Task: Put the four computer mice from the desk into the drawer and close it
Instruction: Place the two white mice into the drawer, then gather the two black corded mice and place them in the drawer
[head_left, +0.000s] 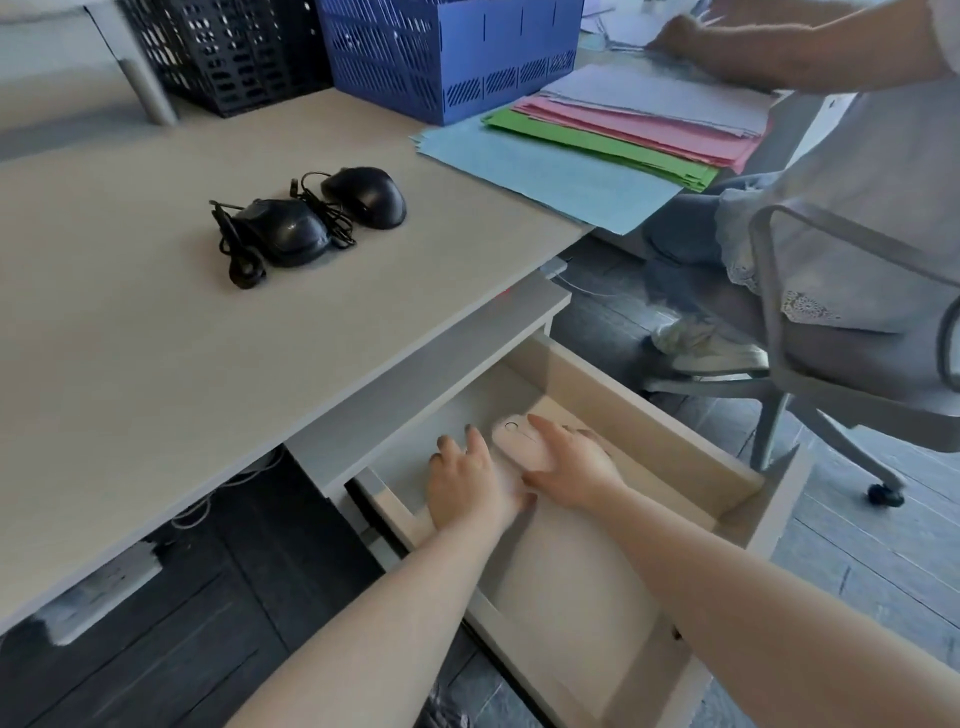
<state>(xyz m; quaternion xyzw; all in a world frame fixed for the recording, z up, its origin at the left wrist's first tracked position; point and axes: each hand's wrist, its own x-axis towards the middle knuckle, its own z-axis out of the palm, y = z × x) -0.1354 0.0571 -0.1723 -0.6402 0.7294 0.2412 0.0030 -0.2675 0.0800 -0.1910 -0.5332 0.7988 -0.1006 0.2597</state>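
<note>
Both your hands are down inside the open drawer (675, 436), near its back end under the desk edge. Your right hand (566, 467) wraps a pale pink mouse (519, 441), thumb on top, fingers along its right side. Your left hand (467, 478) lies flat just beside it, fingers spread, touching the mouse's left edge; whether anything sits under that palm, you cannot tell. Drawer floor toward you is bare, with the side walls close on either side of your forearms. Two black wired mice (291, 231) (371, 196) sit side by side on the desk (130, 338), cords bunched, well back from the front edge. Coloured paper sheets (571, 156) overhang the desk's right corner. A seated person's chair (831, 364) stands right of the drawer.
</note>
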